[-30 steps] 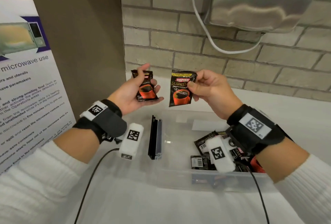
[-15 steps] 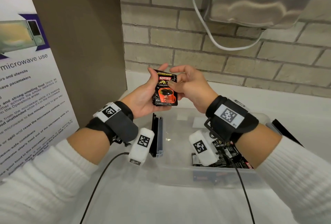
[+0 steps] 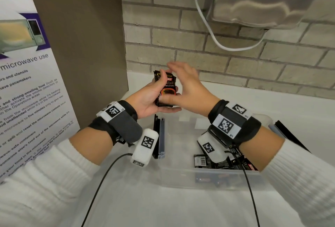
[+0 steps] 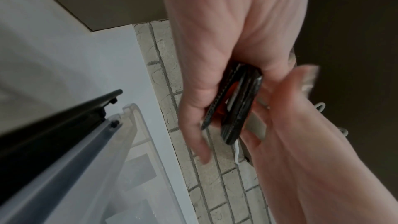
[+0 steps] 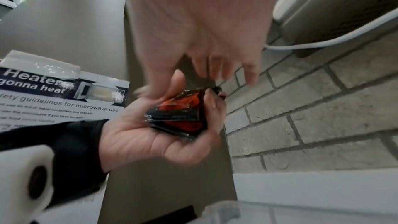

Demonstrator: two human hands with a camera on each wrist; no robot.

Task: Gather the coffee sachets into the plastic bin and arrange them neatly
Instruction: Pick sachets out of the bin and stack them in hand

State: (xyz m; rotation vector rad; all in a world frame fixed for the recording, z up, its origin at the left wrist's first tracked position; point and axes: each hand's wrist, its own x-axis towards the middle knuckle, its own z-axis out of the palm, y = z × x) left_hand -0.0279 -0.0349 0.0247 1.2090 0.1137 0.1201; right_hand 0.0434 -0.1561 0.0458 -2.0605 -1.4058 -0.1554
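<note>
Squaring up a small stack of coffee sachets [image 3: 165, 90] above the plastic bin [image 3: 183, 176], judging by the pose. Best done by keeping the left hand [image 3: 150, 98] cupped as a steady cradle, thumb across the front, and tapping edges flush with the right hand [image 3: 184, 89] before lowering the stack flat into the bin's bare left half. Worth gripping lightly: slick foil packets, likely to fan out or slip sideways if squeezed unevenly.

Stack upright in the left palm, fingers and thumb curled round it; seen edge-on from the left wrist as at least two packets pressed together [image 4: 234, 105]. Right hand spread and relaxed, fingers mostly straight, thumb touching the stack's lower front, upper fingers blurred just above its top edge. More loose sachets [image 3: 213, 161] lying jumbled in the bin's right part, below the right wrist, well apart from the held stack. Bin resting on the white tabletop [image 3: 181, 208].
</note>
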